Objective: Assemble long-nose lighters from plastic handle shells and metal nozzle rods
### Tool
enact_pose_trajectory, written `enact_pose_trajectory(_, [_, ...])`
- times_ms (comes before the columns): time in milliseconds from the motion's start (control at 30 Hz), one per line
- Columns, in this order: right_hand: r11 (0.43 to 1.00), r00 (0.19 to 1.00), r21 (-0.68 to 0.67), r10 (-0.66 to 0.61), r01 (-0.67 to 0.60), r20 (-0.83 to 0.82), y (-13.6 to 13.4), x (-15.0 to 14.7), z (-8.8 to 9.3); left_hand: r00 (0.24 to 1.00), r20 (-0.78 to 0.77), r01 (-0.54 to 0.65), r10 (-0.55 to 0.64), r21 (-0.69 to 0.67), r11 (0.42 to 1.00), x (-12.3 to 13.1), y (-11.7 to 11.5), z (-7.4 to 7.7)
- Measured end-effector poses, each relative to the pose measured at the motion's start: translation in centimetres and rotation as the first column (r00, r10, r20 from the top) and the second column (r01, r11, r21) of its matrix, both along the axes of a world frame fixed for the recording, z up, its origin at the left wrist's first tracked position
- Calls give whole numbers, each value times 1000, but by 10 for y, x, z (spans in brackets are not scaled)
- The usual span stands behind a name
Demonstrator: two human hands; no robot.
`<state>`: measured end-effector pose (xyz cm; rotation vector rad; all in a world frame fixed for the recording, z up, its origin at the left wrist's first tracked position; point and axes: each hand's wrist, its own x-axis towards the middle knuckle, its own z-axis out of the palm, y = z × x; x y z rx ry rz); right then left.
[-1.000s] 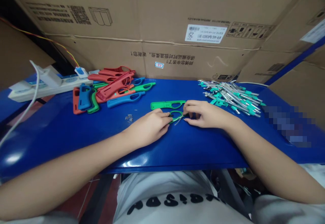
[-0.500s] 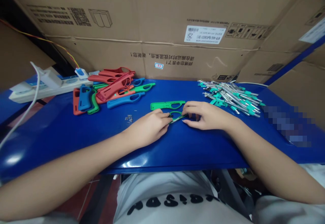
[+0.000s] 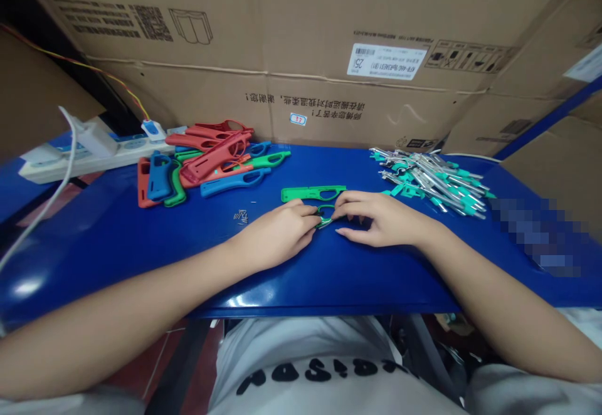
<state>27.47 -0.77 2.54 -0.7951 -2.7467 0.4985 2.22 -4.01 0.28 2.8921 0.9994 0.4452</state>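
Note:
My left hand [image 3: 277, 234] and my right hand [image 3: 376, 217] meet at the middle of the blue table [image 3: 141, 246]. Both pinch a small green plastic handle piece [image 3: 324, 214] that lies between their fingertips; most of it is hidden by the fingers. Just behind it a second green handle half [image 3: 313, 194] lies flat on the table. A few tiny metal pins [image 3: 241, 216] rest to the left of my left hand.
A heap of red, blue and green handle halves [image 3: 207, 158] sits at the back left. A pile of metal blades with teal ends [image 3: 433, 180] lies at the back right. A white power strip [image 3: 89, 152] runs along the left edge. Cardboard boxes [image 3: 301, 45] wall the back.
My right hand has slid a little to the left, closer over the green piece, and less of that piece shows. The left hand has hardly moved.

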Motion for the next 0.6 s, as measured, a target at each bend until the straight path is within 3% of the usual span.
enact_pose_trajectory(600, [1000,999,-20,-13,14,34,-4,0,7,1000,6,-14,14,-3,1000,1,-3,1])
